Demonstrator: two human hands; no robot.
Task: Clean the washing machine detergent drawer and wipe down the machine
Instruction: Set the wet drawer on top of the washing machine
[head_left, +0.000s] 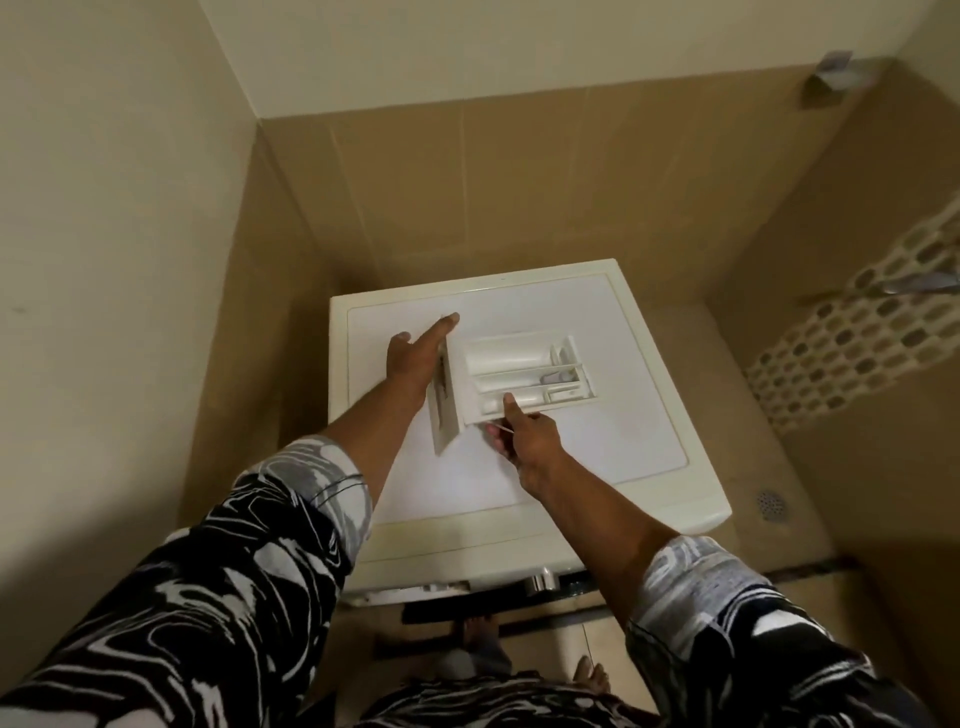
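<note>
Left of the washing machine (623, 426), plain cream wall and a black-and-white patterned sleeve (208, 597) reaching in. Over the left part of the machine's lid, the left hand (415, 358): stretched out flat, fingers straight and close together, pressing against the outer face of the drawer's front panel (445, 410). Right in the middle of the lid, the detergent drawer (519, 364), lying on top of the machine with compartments facing up, front panel at its left end. At the drawer's near edge, the right hand (530, 436): pinching the near wall, thumb hooked over the top into a compartment, other fingers curled underneath. Can't make out what the thin pale line beside those fingers is. Off the machine's right side, down on the floor, a round drain (770, 504). Higher up, on the wall to the machine's right, a slanting mosaic tile band (857, 338).
</note>
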